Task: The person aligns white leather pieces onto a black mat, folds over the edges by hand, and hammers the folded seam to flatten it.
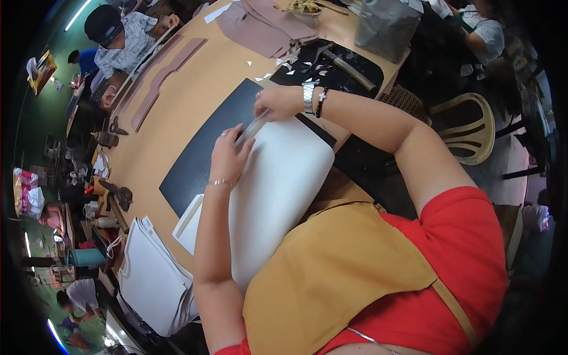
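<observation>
A large white sheet [278, 168] with rounded corners lies over the near edge of the table and hangs toward my lap. At its far edge, a narrow pale strip [252, 128] is held between my two hands. My left hand [229, 152] has its fingers closed on the strip's near end. My right hand [275, 103], with a watch and a beaded bracelet on its wrist, pinches the other end. I cannot tell whether the strip is separate or part of the sheet's edge. Beneath lies a dark grey-blue board [204, 151].
A hammer [350, 69] and white scraps lie on a black mat [370, 56] beside a metal can [387, 29]. Mauve pieces [251, 26] sit on the table's far side. White sheets [151, 278] are stacked at left. A person [127, 44] works across the table; a chair [467, 127] stands right.
</observation>
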`<state>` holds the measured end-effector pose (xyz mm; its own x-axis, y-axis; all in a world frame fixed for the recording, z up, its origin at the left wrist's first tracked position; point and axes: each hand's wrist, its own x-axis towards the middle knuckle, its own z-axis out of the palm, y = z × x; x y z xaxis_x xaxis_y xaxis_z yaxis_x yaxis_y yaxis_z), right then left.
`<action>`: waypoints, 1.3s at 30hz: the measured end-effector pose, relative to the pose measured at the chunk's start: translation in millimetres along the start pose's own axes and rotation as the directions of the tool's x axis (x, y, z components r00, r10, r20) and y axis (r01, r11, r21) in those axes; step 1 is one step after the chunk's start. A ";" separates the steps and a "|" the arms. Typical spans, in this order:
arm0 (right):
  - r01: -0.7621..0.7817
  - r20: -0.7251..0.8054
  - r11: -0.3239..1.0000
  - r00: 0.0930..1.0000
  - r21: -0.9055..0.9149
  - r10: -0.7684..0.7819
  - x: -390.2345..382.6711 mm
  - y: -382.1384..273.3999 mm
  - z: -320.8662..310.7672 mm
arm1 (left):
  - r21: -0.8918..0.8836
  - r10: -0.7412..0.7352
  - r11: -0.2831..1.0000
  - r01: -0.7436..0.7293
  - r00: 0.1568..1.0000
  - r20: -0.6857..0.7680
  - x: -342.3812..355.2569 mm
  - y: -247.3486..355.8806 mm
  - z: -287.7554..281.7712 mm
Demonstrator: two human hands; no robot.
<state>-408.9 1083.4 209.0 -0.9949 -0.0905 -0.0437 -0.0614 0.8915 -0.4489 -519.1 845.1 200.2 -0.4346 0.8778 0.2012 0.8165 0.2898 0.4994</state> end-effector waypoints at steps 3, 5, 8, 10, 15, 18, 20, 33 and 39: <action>0.036 -0.045 0.999 0.998 0.010 -0.035 -5.6 7.1 -1.0 | -0.191 -0.067 0.977 0.093 0.988 0.137 27.5 -2.0 9.2; 0.068 -0.069 0.997 0.995 0.019 -0.067 -9.0 12.4 3.8 | -0.303 -0.087 0.942 0.146 0.976 0.200 32.1 -6.1 15.5; 0.097 -0.059 0.993 0.994 0.068 -0.093 -7.2 15.9 3.3 | -0.315 -0.082 0.940 0.133 0.982 0.170 32.0 -10.6 18.8; 0.120 -0.033 0.991 0.992 0.054 -0.118 -8.5 18.5 1.6 | -0.286 -0.057 0.953 0.104 0.984 0.168 31.5 -11.5 21.0; 0.178 0.013 0.984 0.984 -0.004 -0.178 -11.3 16.4 4.4 | -0.179 0.146 0.974 -0.136 0.988 0.049 25.1 -14.0 28.5; 0.293 -0.044 0.902 0.945 -0.317 -0.323 -25.4 18.9 13.8 | 0.048 0.332 0.943 -0.331 0.943 -0.033 19.1 -6.2 33.3; 0.262 -0.140 0.782 0.904 -0.566 -0.404 -42.2 15.6 8.7 | 0.168 0.379 0.915 -0.367 0.924 -0.049 12.8 -6.8 29.8; -0.809 -0.679 0.587 0.414 0.030 0.606 -157.3 188.7 -13.5 | -0.253 -0.021 0.965 0.072 0.980 0.200 15.5 -0.1 -11.7; -0.056 -0.306 0.465 0.682 0.884 0.665 -83.5 10.0 -26.7 | -0.110 -0.046 0.992 0.068 0.981 0.189 -11.1 -17.0 -20.5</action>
<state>-328.5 1111.7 232.0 -0.7433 0.6667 -0.0550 0.0977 0.0269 -0.9949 -536.0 822.6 206.7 -0.3923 0.9197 0.0151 0.7381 0.3049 0.6018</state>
